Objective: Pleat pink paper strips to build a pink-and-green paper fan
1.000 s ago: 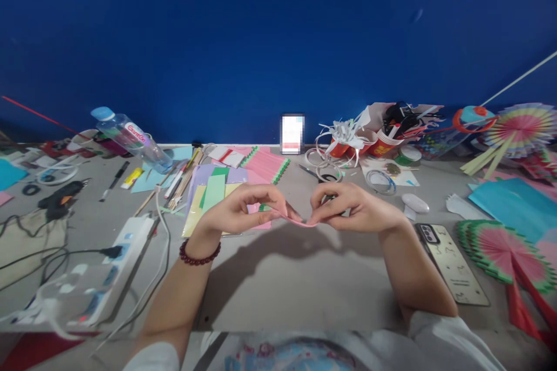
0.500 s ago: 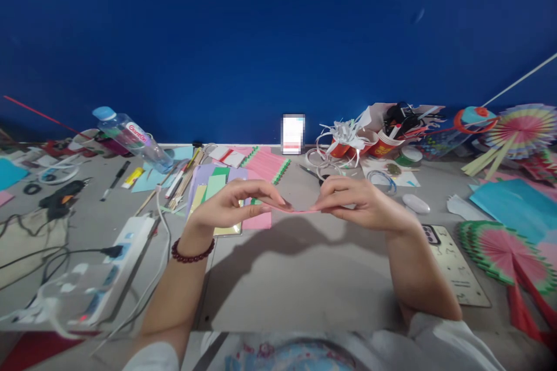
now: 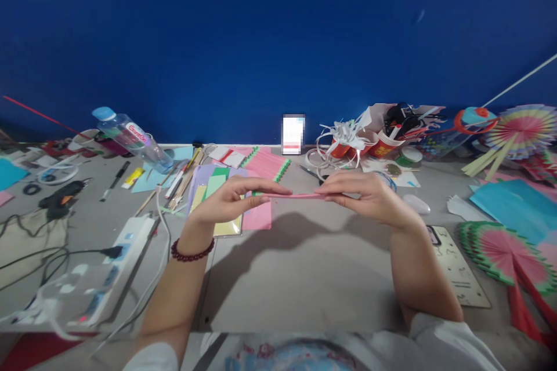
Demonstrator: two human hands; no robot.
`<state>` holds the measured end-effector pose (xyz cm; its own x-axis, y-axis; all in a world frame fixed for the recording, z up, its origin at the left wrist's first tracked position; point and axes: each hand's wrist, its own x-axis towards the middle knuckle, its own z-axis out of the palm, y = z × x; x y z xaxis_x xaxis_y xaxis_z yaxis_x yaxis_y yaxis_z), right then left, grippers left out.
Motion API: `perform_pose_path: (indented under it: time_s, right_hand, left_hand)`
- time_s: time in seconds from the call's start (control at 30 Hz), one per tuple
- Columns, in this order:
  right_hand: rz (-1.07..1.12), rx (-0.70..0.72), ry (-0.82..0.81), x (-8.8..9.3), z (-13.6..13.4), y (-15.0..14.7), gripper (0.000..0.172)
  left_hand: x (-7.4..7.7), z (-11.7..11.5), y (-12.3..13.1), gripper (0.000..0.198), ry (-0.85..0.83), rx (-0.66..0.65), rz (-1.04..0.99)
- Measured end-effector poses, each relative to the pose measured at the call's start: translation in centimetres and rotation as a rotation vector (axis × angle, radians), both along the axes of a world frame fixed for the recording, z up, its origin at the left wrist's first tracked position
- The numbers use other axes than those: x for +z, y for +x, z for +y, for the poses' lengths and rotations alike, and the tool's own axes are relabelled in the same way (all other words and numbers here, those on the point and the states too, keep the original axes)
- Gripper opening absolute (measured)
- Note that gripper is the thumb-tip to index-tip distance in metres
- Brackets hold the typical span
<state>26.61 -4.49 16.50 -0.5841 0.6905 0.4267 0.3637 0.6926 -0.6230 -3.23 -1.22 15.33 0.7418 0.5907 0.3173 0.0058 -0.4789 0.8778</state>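
A narrow pink strip of folded paper (image 3: 303,196) is stretched level above the grey table, seen almost edge-on. My left hand (image 3: 237,197) pinches its left end between thumb and fingers. At the other end my right hand (image 3: 363,196) grips it the same way, fingers on top and thumb below. The fingers cover both ends of the strip. Behind the left hand lie green and yellow paper pieces (image 3: 215,188) on a purple sheet, with a pink sheet (image 3: 257,217) beside them. Farther back rests pleated pink paper with green edges (image 3: 270,165).
Left are a power strip (image 3: 124,261) with cables, a glue gun (image 3: 61,200) and a tilted bottle (image 3: 137,139). At the back right stand red cups (image 3: 385,144) with tools and paper shreds. A pink-green paper fan (image 3: 509,255) and a phone case-like plate (image 3: 461,272) lie right.
Both hands have lifted the pink strip slightly, and it now looks straighter between them. The fingers of both hands lie flatter along it.
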Motion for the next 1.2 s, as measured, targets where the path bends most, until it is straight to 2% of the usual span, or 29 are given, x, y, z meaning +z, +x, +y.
perform_pose_path:
  time_s: [0.07,0.17,0.27,0.33,0.4,0.47,0.53,0.6,0.63,0.67,0.7,0.83,0.87,0.93,1.03,1.1,1.2]
  right_hand:
    - [0.031,-0.031,-0.009,-0.1,0.2,0.1,0.021]
    - [0.064,-0.052,-0.031,-0.3,0.3,0.1,0.019]
    - [0.018,-0.153,-0.069,-0.5,0.3,0.1,0.019]
    - [-0.021,-0.231,-0.108,-0.6,0.3,-0.1,0.021]
    - [-0.026,-0.280,-0.108,-0.9,0.4,-0.5,0.021]
    - [-0.013,-0.323,-0.030,-1.4,0.7,-1.0,0.021]
    - [-0.018,-0.385,0.100,-2.3,1.1,-1.8,0.023]
    - [-0.051,-0.448,0.222,-3.2,1.3,-2.6,0.026]
    - [-0.066,-0.476,0.279,-3.6,1.3,-3.0,0.027]
    - [-0.083,-0.494,0.328,-4.1,1.3,-3.4,0.028]
    - [-0.099,-0.504,0.371,-4.4,1.3,-3.7,0.029]
    - [-0.212,-0.444,0.453,-5.6,0.7,-5.2,0.032]
    - [-0.246,-0.404,0.467,-5.8,0.5,-5.5,0.032]
    - [-0.302,-0.322,0.504,-6.3,0.3,-6.2,0.031]
    - [-0.335,-0.215,0.542,-6.8,0.2,-6.9,0.029]
    - [-0.300,-0.179,0.544,-6.8,0.4,-6.9,0.037]
    - [-0.229,-0.265,0.572,-6.3,0.8,-6.4,0.031]
  left_hand:
    - [-0.3,0.2,-0.3,0.033,0.028,0.042,0.020]
    - [-0.8,0.5,-0.6,0.036,0.011,0.034,0.023]
    - [-1.1,0.9,-0.4,0.033,-0.042,0.048,0.007]
    - [-1.1,1.1,0.0,0.030,-0.048,0.098,0.039]
    - [-1.2,1.3,0.6,0.028,0.032,0.182,0.093]
    - [-1.4,1.3,1.3,0.029,0.206,0.353,0.125]
    - [-1.7,1.2,2.1,0.031,0.386,0.646,0.115]
    - [-2.1,1.0,2.6,0.025,0.448,0.934,0.110]
    - [-2.4,0.9,2.9,0.025,0.412,1.002,0.130]
    - [-2.6,0.7,3.1,0.031,0.333,1.007,0.161]
    - [-2.8,0.6,3.3,0.038,0.218,0.954,0.195]
    - [-3.7,0.5,4.4,0.048,-0.313,0.607,0.175]
    - [-3.9,0.5,4.7,0.048,-0.407,0.576,0.138]
    - [-4.2,0.5,5.3,0.047,-0.509,0.604,0.053]
    - [-4.6,0.7,5.4,0.043,-0.481,0.641,-0.037]
    - [-4.7,0.9,5.1,0.040,-0.394,0.624,-0.016]
    - [-4.6,1.0,4.6,0.036,-0.194,0.608,0.158]
